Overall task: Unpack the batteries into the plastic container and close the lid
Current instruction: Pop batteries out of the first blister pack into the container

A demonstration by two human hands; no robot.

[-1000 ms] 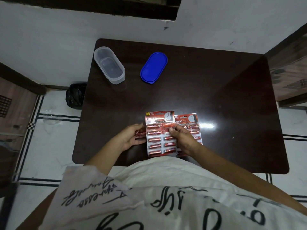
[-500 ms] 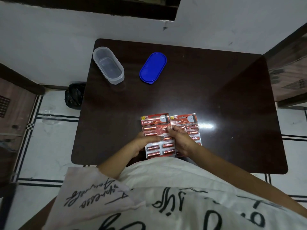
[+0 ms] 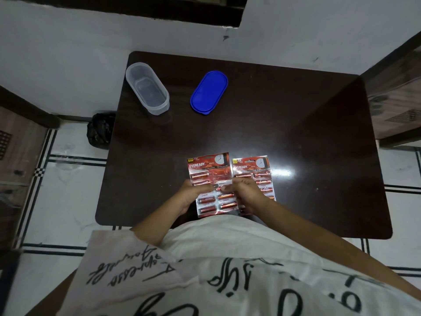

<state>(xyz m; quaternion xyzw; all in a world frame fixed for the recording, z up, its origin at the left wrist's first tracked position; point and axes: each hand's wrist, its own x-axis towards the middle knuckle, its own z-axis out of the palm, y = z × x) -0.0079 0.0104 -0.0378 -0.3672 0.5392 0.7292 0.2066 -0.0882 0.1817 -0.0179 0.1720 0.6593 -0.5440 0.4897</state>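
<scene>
The left pack (image 3: 206,166) of batteries is lying at the near edge of the table (image 3: 296,133), right in front of the person, and both hands are working at its middle. The left hand (image 3: 193,196) is gripping it from the left, fingers curling over the front. The right hand (image 3: 247,195) is pinching it from the right with bent fingers, its fingertips nearly meeting the other hand's. I cannot tell whether a battery is coming free between them. The right pack (image 3: 250,166) is lying flat just beside the first, with the right hand covering its lower part. Well apart, near the far left corner, the clear container (image 3: 157,108) is standing open. The blue lid (image 3: 209,93) is lying to its right, not touching it. A black bag (image 3: 100,131) is sitting on the floor by the table's left edge.
</scene>
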